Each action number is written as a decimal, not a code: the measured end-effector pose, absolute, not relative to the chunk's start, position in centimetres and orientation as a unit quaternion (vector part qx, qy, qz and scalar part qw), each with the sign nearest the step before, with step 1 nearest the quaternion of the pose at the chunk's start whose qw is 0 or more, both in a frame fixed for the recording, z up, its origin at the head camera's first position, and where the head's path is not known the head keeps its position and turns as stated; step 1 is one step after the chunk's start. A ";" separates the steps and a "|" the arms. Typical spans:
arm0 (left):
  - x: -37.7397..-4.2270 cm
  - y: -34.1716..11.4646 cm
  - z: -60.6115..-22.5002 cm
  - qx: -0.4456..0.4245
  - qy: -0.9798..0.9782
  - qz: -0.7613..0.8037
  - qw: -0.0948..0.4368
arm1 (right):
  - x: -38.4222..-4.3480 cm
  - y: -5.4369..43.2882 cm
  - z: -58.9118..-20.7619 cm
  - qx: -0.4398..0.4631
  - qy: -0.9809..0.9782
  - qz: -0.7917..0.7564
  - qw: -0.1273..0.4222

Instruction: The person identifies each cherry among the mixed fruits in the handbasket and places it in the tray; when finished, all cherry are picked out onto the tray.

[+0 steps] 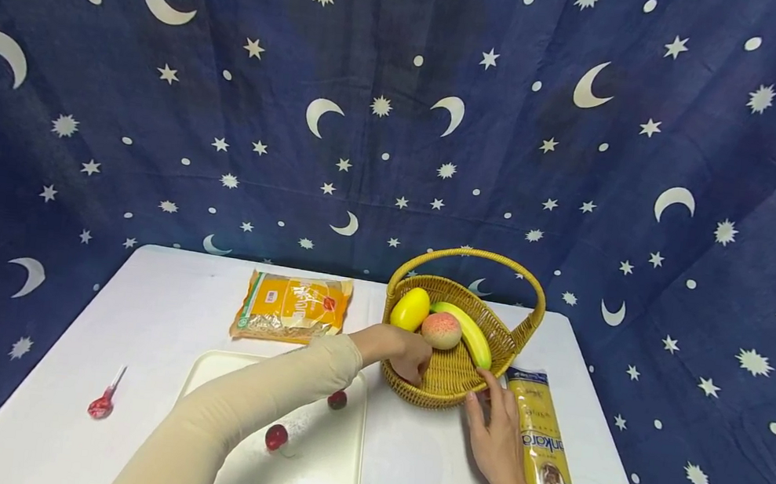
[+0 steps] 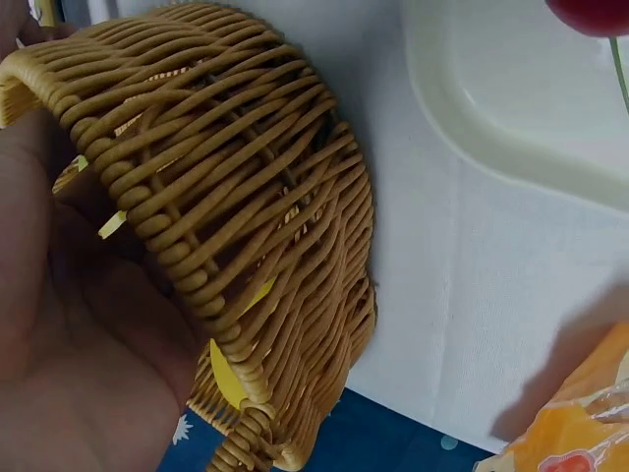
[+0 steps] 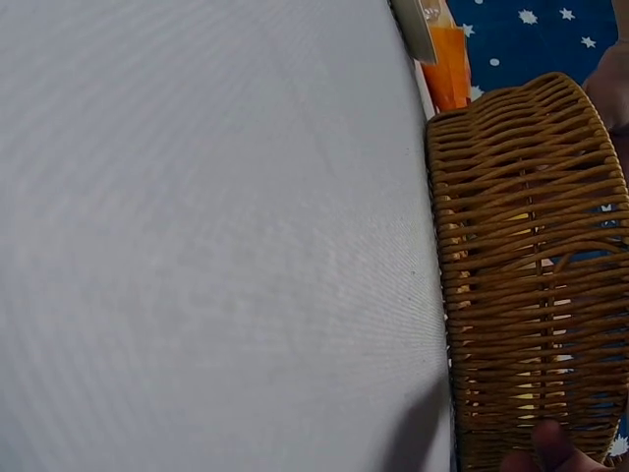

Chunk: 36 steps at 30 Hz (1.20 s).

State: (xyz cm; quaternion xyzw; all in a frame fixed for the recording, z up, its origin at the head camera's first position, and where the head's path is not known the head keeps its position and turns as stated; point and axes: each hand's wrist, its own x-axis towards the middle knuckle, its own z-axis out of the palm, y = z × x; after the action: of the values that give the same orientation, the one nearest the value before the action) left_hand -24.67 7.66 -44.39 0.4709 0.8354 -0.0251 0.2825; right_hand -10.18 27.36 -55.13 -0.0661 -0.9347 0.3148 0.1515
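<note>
A wicker basket [image 1: 453, 397] with a tall handle holds a yellow oval fruit [image 1: 412, 309], a peach [image 1: 442, 330] and a banana [image 1: 467, 331]. My left hand [image 1: 397, 347] reaches over the basket's left rim, knuckles bent downward inside. In the left wrist view its palm [image 2: 88, 344] lies along the rim; the fingertips are hidden, and I cannot tell whether they hold anything. At the front right, my right hand [image 1: 497, 435] grips the basket rim beside the banana's end. Its thumb [image 3: 555, 444] presses the outer wicker wall in the right wrist view.
Under the left forearm lies a cream tray [image 1: 327, 480] with two cherries [image 1: 277, 437] visible. An orange food packet [image 1: 293, 307] is behind it. A red lollipop [image 1: 102, 404] lies at the left, and a yellow-and-blue pasta packet [image 1: 541, 439] lies beside the right hand.
</note>
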 end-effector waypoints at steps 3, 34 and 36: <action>-24.6 7.6 -44.6 0.469 0.836 -0.032 0.283 | -10.1 27.3 -55.1 -0.064 -0.935 0.314 0.154; -24.5 4.1 -42.2 0.472 0.838 0.194 0.192 | -10.3 27.4 -55.5 -0.075 -0.936 0.314 0.139; -24.1 3.5 -42.1 0.472 0.838 0.217 0.168 | -10.3 27.4 -55.5 -0.072 -0.936 0.316 0.140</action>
State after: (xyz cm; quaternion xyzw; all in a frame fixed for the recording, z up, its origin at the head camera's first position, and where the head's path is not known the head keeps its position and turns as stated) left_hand -24.11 3.45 -42.11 0.4722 0.8379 0.2166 0.1678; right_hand -10.28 27.36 -55.45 -0.0721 -0.9357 0.3156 0.1403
